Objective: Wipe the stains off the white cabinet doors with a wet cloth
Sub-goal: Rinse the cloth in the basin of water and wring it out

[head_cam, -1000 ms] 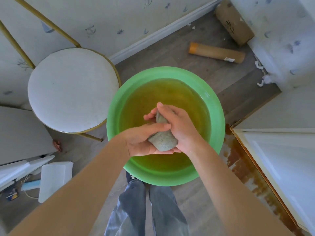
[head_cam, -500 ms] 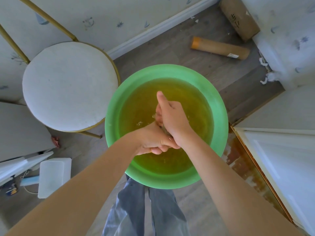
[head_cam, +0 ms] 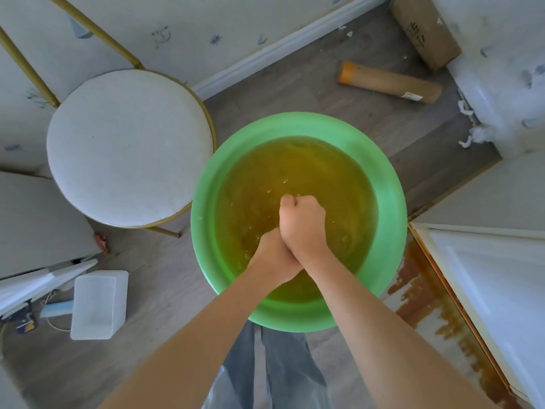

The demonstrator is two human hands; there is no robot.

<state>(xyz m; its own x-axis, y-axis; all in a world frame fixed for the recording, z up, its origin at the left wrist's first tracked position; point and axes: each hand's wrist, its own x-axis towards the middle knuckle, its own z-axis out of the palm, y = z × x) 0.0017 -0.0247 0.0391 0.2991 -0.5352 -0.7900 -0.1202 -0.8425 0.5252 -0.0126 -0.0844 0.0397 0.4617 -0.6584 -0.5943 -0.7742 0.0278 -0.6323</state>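
- Grey floor [head_cam: 295,81]; green basin [head_cam: 392,202] of yellowish water sitting beside white stool [head_cam: 129,146].
- I'm clenching left hand [head_cam: 272,256] and right hand [head_cam: 303,222] together over the basin.
- Cloth hidden; can't tell whether I'm gripping it.

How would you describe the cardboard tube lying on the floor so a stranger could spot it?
Start at the big green plastic basin. Beyond it, toward the wall's white skirting board, a brown cardboard tube lies flat on the grey floor. Unlike the squared cardboard box nearby, it is round with an orange end.
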